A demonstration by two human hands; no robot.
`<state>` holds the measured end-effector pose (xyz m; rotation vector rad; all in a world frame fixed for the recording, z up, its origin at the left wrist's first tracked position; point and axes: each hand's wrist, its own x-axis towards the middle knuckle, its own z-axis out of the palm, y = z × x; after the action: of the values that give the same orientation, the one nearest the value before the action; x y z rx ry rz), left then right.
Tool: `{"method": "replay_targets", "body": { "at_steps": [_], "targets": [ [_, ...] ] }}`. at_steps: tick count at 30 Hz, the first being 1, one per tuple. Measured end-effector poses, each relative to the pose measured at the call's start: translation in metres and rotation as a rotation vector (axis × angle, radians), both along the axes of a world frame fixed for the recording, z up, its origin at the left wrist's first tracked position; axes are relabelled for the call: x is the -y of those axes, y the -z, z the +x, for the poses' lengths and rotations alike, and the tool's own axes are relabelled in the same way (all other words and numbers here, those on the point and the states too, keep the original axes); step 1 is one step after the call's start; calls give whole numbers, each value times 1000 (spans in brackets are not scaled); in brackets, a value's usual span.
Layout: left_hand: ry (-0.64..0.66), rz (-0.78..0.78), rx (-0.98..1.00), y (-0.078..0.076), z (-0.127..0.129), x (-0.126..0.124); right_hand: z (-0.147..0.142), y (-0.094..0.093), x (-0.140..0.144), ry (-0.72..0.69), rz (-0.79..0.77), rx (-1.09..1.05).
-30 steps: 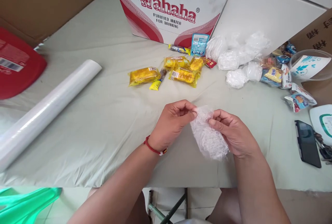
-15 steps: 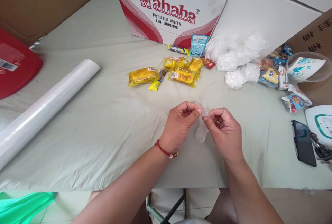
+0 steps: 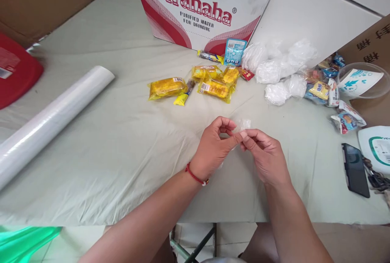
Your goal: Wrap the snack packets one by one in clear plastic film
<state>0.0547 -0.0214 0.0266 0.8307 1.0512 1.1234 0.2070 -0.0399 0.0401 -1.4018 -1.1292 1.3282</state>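
Note:
Between my hands is a crumpled clear plastic bag (image 3: pixel 244 124), partly hidden by my fingers. My left hand (image 3: pixel 217 141) pinches it, the thumb tip meeting the fingers of my right hand (image 3: pixel 265 149), which is closed on the bag from the other side. Both hands are just above the cloth near the table's front. Beyond them lie yellow-wrapped corn-like snacks (image 3: pixel 215 88), another such packet (image 3: pixel 168 87) to the left, and a thin yellow-and-dark snack stick (image 3: pixel 185 92) among them.
A Wahaha water carton (image 3: pixel 204 7) stands at the back, with a blue pouch (image 3: pixel 235 52) before it. White plastic bundles (image 3: pixel 276 66), snack packets (image 3: pixel 319 90) and a clear tub (image 3: pixel 362 80) sit at right, above a phone (image 3: pixel 356 169). A plastic film roll (image 3: pixel 57 121) lies left.
My hands have come closer together, the thumbs now meeting. The plastic bag is bunched higher between the fingers instead of hanging down. The camera view has shifted slightly.

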Motion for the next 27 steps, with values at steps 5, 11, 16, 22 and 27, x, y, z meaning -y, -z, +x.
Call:
{"method": "replay_targets", "body": {
  "at_steps": [5,11,16,22,27],
  "targets": [
    [-40,-6,-6,-1,-1,-1,-1,3,1,37,59,16],
    [-74,-3,4,-3,0,-1,1,5,0,24,115,22],
    [-61,26,-12,-2,5,3,-2,4,2,-51,227,182],
    [-107,-19,145,3,3,1,1,3,1,31,160,88],
    [-97,51,-20,-3,3,5,2,3,1,65,166,-16]
  ]
}}
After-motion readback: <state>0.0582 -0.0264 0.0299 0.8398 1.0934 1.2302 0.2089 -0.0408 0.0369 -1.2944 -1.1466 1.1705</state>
